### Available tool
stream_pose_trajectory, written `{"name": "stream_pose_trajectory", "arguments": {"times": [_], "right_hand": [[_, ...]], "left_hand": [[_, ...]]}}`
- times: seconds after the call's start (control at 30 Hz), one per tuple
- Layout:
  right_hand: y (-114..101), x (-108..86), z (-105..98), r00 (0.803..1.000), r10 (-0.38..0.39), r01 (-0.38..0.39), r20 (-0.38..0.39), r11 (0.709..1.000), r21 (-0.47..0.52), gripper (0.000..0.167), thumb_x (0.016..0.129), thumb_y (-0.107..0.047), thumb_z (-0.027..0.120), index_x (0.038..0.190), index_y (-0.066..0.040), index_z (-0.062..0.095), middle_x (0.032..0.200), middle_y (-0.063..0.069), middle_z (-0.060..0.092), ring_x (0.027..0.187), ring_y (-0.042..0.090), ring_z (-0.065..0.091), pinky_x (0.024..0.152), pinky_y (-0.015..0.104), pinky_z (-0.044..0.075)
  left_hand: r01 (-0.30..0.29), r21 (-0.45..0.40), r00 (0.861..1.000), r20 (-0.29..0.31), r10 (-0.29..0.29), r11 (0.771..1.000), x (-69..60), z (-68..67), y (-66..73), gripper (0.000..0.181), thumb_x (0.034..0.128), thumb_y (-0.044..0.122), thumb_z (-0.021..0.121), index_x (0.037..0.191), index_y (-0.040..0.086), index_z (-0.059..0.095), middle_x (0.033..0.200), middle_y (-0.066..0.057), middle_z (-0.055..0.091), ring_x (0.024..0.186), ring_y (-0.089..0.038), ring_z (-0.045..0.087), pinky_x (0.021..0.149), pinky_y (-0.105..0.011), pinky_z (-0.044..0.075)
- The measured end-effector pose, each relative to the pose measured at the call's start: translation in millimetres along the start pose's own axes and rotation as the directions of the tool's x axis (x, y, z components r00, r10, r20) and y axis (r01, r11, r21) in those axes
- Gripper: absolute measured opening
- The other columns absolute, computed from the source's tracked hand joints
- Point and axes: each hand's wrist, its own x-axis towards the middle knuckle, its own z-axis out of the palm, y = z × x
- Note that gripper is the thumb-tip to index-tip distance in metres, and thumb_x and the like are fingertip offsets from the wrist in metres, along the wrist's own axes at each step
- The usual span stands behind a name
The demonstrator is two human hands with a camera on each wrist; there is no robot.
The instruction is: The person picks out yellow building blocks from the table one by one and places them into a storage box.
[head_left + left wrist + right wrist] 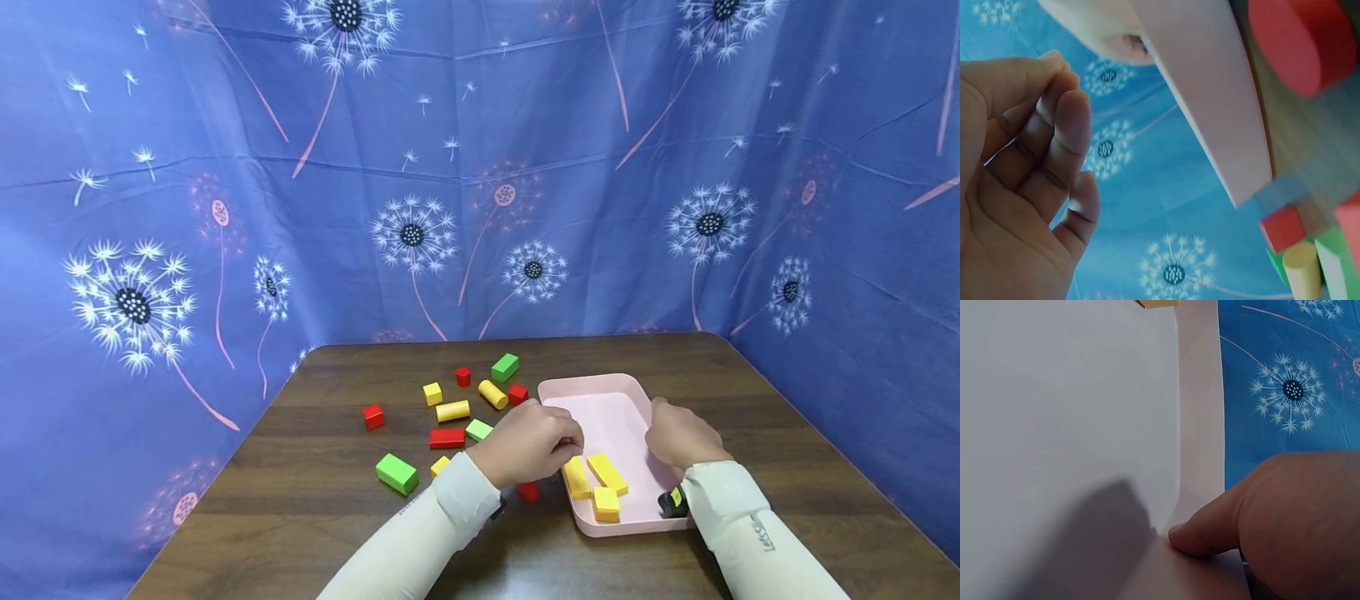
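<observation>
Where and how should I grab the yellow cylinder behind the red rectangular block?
Probably from above, mid-length on the yellow cylinder: lying on its side, it offers long curved sides to pinch. The red rectangular block may crowd a low approach from the front.

Blue cloth (480, 167), dandelion print, hung behind and to both sides; dark wood-grain table (285, 500), far corners rounded.

Bright light throws a soft-edged shadow (1094, 537) across the tray (1072, 394)
</observation>
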Motion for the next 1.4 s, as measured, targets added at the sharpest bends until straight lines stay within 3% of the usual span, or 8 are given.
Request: {"name": "stream_pose_trajectory", "arguments": {"times": [0.27, 0.43, 0.63, 0.73, 1.1, 1.23, 1.4], "right_hand": [[-4.7, 2.6, -4.5, 1.000, -0.013, 0.013, -0.007, 1.000, -0.009, 0.057, 0.094, -0.009, 0.054, 0.144, 0.015, 0.040, 0.131, 0.038, 0.059, 0.103, 0.048, 0.066, 0.082, 0.071, 0.051], [-6.2, 5.5, -3.4, 1.000, -0.007, 0.007, -0.014, 1.000, -0.018, 0.056, 0.095, -0.008, 0.053, 0.145, 0.014, 0.040, 0.131, 0.037, 0.059, 0.104, 0.049, 0.066, 0.080, 0.069, 0.052], [-6.1, 3.5, -4.9, 1.000, 0.016, -0.016, 0.005, 1.000, -0.019, 0.058, 0.095, -0.008, 0.055, 0.145, 0.015, 0.038, 0.134, 0.039, 0.056, 0.110, 0.052, 0.064, 0.083, 0.068, 0.053], [-5.5, 2.7, -4.5, 1.000, 0.014, -0.014, 0.003, 1.000, -0.016, 0.058, 0.095, -0.008, 0.055, 0.146, 0.015, 0.038, 0.136, 0.039, 0.055, 0.111, 0.052, 0.063, 0.086, 0.069, 0.052], [-2.9, 0.4, 9.2, 1.000, 0.010, -0.010, 0.006, 1.000, 0.007, 0.057, 0.096, -0.009, 0.055, 0.145, 0.014, 0.040, 0.133, 0.037, 0.058, 0.107, 0.049, 0.065, 0.083, 0.070, 0.052], [-3.0, 1.1, 7.6, 1.000, 0.007, -0.007, -0.013, 1.000, 0.002, 0.056, 0.095, -0.009, 0.055, 0.144, 0.014, 0.040, 0.131, 0.037, 0.059, 0.105, 0.049, 0.066, 0.082, 0.070, 0.052], [-1.8, 1.6, 2.6, 1.000, 0.010, -0.010, -0.015, 1.000, -0.008, 0.057, 0.095, -0.010, 0.055, 0.145, 0.013, 0.040, 0.132, 0.037, 0.058, 0.106, 0.049, 0.065, 0.082, 0.069, 0.052]], "left_hand": [[0.063, -0.041, 0.997, -0.048, -0.065, 0.997, -6.1, -18.6, -17.2, 0.005, 0.0959, 0.025, 0.075, 0.099, 0.023, 0.079, 0.089, 0.015, 0.071, 0.074, 0.007, 0.057, 0.076, -0.010, 0.049], [0.094, -0.026, 0.988, -0.117, -0.097, 0.995, -8.8, -29.1, -26.8, 0.009, 0.0975, 0.024, 0.073, 0.101, 0.022, 0.080, 0.093, 0.014, 0.074, 0.079, 0.005, 0.063, 0.079, -0.014, 0.053], [0.120, 0.028, 0.963, -0.247, -0.109, 0.992, -10.1, -39.7, -36.9, 0.009, 0.0972, 0.024, 0.071, 0.097, 0.023, 0.080, 0.089, 0.014, 0.072, 0.080, -0.001, 0.065, 0.072, -0.025, 0.048], [0.157, 0.062, 0.951, -0.280, -0.133, 0.986, -12.9, -44.3, -40.5, 0.008, 0.0956, 0.026, 0.072, 0.097, 0.024, 0.080, 0.092, 0.013, 0.071, 0.085, -0.006, 0.066, 0.070, -0.029, 0.045], [0.296, 0.095, 0.944, -0.181, -0.276, 0.950, -35.8, -38.9, -57.3, 0.016, 0.0954, 0.032, 0.071, 0.107, 0.023, 0.077, 0.112, 0.006, 0.069, 0.101, -0.015, 0.066, 0.083, -0.038, 0.052], [0.364, 0.080, 0.927, -0.129, -0.353, 0.928, -44.8, -40.1, -69.1, 0.023, 0.0954, 0.034, 0.070, 0.115, 0.022, 0.076, 0.119, 0.003, 0.068, 0.106, -0.018, 0.065, 0.087, -0.041, 0.052], [0.445, 0.067, 0.894, -0.085, -0.439, 0.893, -51.1, -43.4, -83.6, 0.032, 0.0948, 0.036, 0.071, 0.123, 0.021, 0.073, 0.127, 0.000, 0.066, 0.112, -0.022, 0.063, 0.093, -0.044, 0.050]]}}
